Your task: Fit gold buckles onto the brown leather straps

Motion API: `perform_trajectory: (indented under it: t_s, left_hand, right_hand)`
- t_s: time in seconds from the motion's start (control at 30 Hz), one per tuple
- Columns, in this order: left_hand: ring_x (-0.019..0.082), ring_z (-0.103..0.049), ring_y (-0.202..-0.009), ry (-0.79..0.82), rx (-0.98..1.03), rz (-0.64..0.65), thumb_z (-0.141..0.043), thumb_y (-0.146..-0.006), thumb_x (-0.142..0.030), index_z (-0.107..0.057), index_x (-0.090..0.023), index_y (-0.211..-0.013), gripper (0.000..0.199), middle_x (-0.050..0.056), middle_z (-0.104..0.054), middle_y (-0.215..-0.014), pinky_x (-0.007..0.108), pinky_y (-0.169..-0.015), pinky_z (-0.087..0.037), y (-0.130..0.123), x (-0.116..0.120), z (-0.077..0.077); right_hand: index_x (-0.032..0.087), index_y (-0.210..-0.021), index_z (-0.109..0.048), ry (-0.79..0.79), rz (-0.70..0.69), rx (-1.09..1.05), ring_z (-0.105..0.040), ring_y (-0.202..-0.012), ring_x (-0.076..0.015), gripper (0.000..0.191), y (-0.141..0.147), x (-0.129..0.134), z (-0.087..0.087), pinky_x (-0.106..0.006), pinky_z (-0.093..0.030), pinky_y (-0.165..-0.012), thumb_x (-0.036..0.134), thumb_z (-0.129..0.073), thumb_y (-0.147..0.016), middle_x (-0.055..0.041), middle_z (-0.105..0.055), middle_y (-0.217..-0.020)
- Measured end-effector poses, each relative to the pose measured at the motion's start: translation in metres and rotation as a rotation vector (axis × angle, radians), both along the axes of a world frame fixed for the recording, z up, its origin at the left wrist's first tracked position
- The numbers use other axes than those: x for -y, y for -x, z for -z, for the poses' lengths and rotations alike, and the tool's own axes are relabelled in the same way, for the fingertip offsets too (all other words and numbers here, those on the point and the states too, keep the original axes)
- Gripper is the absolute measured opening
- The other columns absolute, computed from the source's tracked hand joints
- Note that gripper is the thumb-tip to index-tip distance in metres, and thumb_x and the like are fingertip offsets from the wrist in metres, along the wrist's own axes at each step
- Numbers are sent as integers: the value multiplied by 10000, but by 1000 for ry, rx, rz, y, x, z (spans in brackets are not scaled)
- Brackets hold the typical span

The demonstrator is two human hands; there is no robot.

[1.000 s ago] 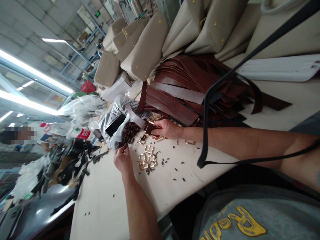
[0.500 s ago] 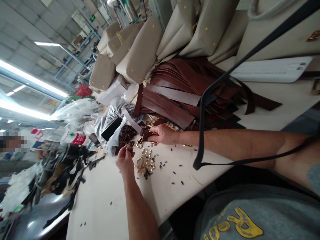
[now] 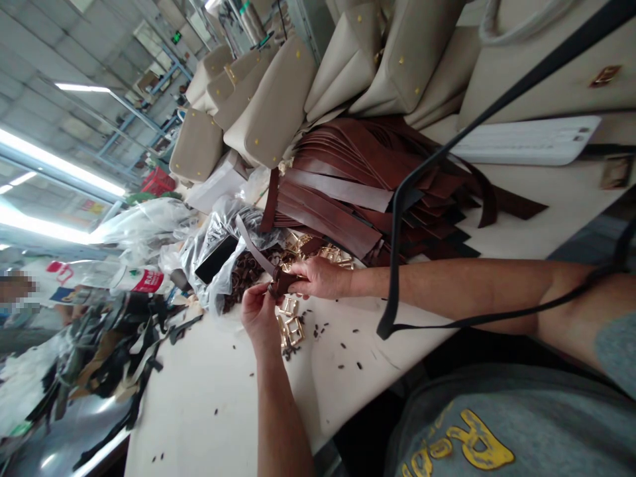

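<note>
While pinching brown strap (image 3: 258,255) end in right hand (image 3: 320,278) grip | left hand (image 3: 258,311) pinching small loop at strap tip, not threaded | gold buckles (image 3: 289,326) just below strap, unused | strap pile (image 3: 368,179) beyond, untouched

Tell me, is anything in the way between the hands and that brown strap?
Nothing visible. Both hands are already on the brown strap: the right hand pinches its dark end, and the left hand meets it from below. The gold buckles lie on the table just under the hands.
</note>
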State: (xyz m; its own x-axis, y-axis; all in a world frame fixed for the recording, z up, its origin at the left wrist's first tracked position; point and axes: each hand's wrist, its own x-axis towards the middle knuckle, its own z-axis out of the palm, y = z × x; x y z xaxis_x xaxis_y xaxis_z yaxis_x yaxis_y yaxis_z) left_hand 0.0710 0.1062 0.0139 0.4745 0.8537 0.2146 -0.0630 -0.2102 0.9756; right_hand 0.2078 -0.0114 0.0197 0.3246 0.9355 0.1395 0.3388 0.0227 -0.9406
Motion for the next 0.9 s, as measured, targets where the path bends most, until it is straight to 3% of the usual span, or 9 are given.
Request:
perform_trajectory:
  t_s: [0.2,0.3,0.4,0.63,0.9]
  left_hand:
    - [79,-591,-522,90,21,78,-842,-661,-355,-683,-172,-833,297,-11,-698,-704,195,-534,-477,3,2,1]
    - [108,-651,-646,108,-9,125,-798,-732,-418,-732,-181,-921,310,36,-740,-855,220,-618,-523,7,4,-1]
    - [131,-672,-712,94,-28,144,-837,-687,-415,-751,-188,-959,365,62,-751,-948,248,-670,-544,9,4,-2]
    - [76,-582,-546,163,-13,15,-883,-579,-389,-746,-169,-848,373,27,-734,-803,214,-555,-484,1,3,1]
    - [89,-596,-578,86,50,-11,-879,-573,-364,-754,-188,-823,331,14,-731,-779,219,-577,-491,-2,9,0]
  right_hand:
    - [155,-835,-650,-37,27,29,-545,-565,-109,89,-2,-5,8,-207,-357,-520,243,-660,-836,18,-627,-604]
    - [156,-862,-652,-15,31,39,-554,-569,-106,112,-5,-7,13,-202,-363,-537,267,-644,-851,19,-642,-621]
    - [145,-891,-650,13,33,59,-574,-590,-104,145,-5,-6,13,-193,-373,-562,285,-624,-868,19,-655,-660]
    - [129,-905,-664,23,29,92,-559,-672,-112,134,1,-2,5,-184,-333,-586,243,-621,-850,2,-646,-733]
    - [124,-872,-638,-26,-73,45,-551,-613,-98,117,1,-4,4,-178,-363,-571,219,-571,-874,15,-619,-678]
